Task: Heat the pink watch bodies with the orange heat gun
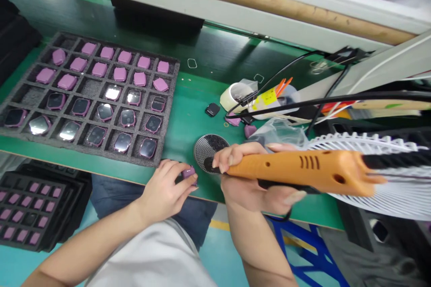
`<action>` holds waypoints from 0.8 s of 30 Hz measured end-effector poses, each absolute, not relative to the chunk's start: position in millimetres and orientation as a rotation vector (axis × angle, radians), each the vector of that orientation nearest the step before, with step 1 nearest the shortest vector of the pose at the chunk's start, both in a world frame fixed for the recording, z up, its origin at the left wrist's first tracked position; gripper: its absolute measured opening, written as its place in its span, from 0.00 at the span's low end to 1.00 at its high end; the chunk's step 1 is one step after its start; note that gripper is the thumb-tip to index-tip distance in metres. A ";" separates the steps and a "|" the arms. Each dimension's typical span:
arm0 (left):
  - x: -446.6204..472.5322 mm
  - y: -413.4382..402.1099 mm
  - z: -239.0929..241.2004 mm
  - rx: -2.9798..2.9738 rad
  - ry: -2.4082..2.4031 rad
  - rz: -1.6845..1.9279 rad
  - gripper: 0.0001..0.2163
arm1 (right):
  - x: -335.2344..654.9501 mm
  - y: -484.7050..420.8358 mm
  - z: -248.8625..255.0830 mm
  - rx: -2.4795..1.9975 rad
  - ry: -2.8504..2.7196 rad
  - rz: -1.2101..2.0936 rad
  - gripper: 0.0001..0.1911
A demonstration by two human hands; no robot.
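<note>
My left hand [168, 188] is closed around a small purple watch case [189, 173] at the front edge of the green bench. A dark part shows beside the case, partly covered by the fingers. In my right hand [249, 177] lies an orange electric screwdriver [292, 170], fingers wrapped round its narrow front end. Its dark tip points left, over a round perforated metal dish [205, 145] holding tiny dark bits. To the left sits a grey foam tray [164, 139] of watch cases, some purple side up, others with dark glass showing.
Behind the dish are a roll of tape [232, 94], a black square piece [213, 109] and a purple case [249, 132]. Black cables [323, 97] cross the right side near a white fan guard [387, 206]. More trays [37, 233] are stacked below at left.
</note>
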State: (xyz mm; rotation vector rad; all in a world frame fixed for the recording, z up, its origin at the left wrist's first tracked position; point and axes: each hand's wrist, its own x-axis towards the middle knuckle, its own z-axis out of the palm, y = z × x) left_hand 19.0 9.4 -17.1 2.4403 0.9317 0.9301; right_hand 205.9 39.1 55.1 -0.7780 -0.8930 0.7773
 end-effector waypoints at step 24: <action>20.9 10.0 -17.8 2.426 0.935 0.944 0.09 | 209.0 44.1 48.5 -0.750 -0.908 0.745 0.25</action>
